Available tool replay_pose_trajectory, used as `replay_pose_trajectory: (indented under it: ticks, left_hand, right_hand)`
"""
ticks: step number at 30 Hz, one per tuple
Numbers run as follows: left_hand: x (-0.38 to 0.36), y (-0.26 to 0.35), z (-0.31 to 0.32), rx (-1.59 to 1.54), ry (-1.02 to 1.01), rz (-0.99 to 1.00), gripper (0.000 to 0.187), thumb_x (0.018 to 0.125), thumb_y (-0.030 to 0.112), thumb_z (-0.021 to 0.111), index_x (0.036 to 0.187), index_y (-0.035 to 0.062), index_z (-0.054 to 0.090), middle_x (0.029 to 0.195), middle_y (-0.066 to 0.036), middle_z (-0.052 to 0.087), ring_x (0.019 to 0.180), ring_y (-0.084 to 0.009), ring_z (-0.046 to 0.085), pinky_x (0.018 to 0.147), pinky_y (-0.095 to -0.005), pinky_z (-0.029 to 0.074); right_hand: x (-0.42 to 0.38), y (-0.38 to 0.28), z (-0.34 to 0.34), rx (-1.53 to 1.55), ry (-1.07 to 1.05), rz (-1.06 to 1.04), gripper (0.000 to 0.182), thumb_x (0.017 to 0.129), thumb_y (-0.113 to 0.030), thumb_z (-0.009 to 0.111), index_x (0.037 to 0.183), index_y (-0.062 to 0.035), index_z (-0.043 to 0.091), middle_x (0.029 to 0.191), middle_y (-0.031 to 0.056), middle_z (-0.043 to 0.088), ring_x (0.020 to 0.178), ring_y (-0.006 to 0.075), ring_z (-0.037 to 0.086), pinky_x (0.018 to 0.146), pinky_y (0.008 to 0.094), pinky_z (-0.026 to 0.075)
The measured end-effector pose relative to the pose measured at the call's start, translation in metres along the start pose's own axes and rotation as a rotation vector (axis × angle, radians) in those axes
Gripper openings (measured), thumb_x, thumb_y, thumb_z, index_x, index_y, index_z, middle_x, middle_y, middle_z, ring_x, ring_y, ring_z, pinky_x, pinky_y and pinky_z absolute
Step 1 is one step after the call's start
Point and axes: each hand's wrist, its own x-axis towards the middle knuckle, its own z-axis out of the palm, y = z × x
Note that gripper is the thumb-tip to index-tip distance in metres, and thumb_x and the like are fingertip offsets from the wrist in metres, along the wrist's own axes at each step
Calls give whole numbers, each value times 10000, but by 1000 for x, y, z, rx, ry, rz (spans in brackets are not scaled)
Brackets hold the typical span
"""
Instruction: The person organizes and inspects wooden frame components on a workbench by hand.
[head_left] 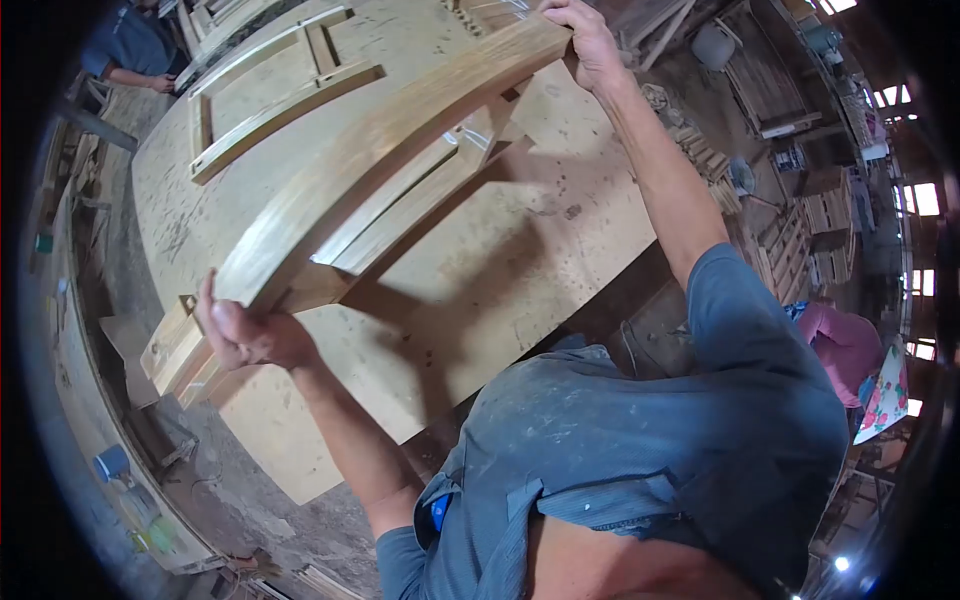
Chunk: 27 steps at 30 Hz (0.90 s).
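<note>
A wooden frame with a wide front rail and a narrower rail behind it is held tilted above the pale worktable. My left hand is closed on its lower left end, the thumb against the rail. At the upper right end my right hand wraps its fingers over the same frame. Beneath the left end lie short stacked wood pieces at the table's edge. The frame throws a dark shadow on the tabletop.
Another wooden frame lies on the far part of the table. At the upper left stands a person with a hand near wood pieces. A person in pink is at the right. Stacked wood stands beyond the table's right side.
</note>
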Motion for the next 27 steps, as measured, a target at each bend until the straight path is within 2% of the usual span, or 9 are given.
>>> replay_pose_trajectory:
  ticks: [2, 3, 6, 10, 12, 16, 20, 22, 27]
  left_hand:
    - [1, 0, 1, -23, -2, -115, 485, 902, 264, 461, 1121, -147, 597, 1094, -233, 641, 820, -324, 690, 634, -400, 640]
    - [2, -4, 1, -50, -1, -55, 426, 950, 264, 450, 1059, -104, 634, 1109, -270, 618, 938, -308, 661, 838, -438, 575]
    - [-3, 4, 8, -250, 32, -212, 412, 944, 235, 440, 1056, -108, 638, 1131, -273, 624, 994, -315, 647, 857, -457, 561]
    - [22, 15, -9, 446, -197, 193, 443, 937, 208, 477, 1251, -90, 572, 1142, -216, 644, 1081, -322, 626, 930, -465, 532]
    - [1, 73, 43, 357, -36, 152, 387, 959, 184, 501, 1231, -69, 609, 1164, -184, 644, 1088, -302, 624, 969, -410, 487]
    - [-19, 116, 167, 954, -824, 474, 761, 768, 645, 729, 1114, -29, 657, 1086, -238, 669, 966, -316, 673, 860, -421, 513]
    - [-36, 112, 198, 1228, -931, 395, 812, 746, 773, 644, 945, -14, 663, 800, -191, 682, 699, -318, 676, 718, -435, 529]
    - [-39, 118, 202, 1250, -1006, 258, 787, 752, 758, 647, 933, -7, 671, 819, -212, 693, 773, -352, 695, 740, -427, 538]
    - [-46, 120, 207, 1277, -959, 310, 792, 735, 731, 685, 1026, -6, 681, 913, -214, 709, 896, -349, 692, 803, -443, 539]
  right_hand:
    - [0, 6, -13, -134, -114, -113, 150, 860, -140, 582, 943, -42, 661, 853, 56, 651, 838, 211, 615, 815, 312, 465]
    - [-14, 0, -4, -79, -120, -208, 108, 839, -100, 574, 871, -27, 647, 834, 4, 610, 823, 114, 563, 793, 244, 432]
    - [-15, 5, -9, -263, -91, -490, 110, 848, -101, 562, 875, -50, 656, 842, 5, 615, 835, 102, 564, 779, 235, 433]
    - [2, 24, -4, 13, -141, -374, 106, 824, -83, 621, 844, -11, 696, 793, -4, 644, 783, 89, 574, 728, 243, 450]
    - [-2, 21, -3, 23, -133, -357, 125, 838, -80, 607, 831, 11, 693, 760, -13, 640, 788, 75, 571, 721, 237, 443]
    - [-13, 33, -8, 147, -188, -194, 275, 898, -205, 665, 1067, 13, 662, 917, 17, 662, 871, 106, 598, 839, 279, 484]
    - [-66, 54, -5, -182, -390, -685, 830, 809, -372, 787, 1407, -27, 325, 1222, 146, 611, 1083, 257, 616, 931, 387, 507]
    - [-93, 61, 13, -734, -322, -156, 874, 734, -405, 809, 1377, -22, 357, 1201, 204, 627, 1104, 357, 626, 939, 431, 513]
    - [-82, 72, 14, -520, -384, -195, 744, 672, -329, 771, 1283, -42, 458, 1114, 213, 654, 1041, 399, 642, 908, 469, 528]
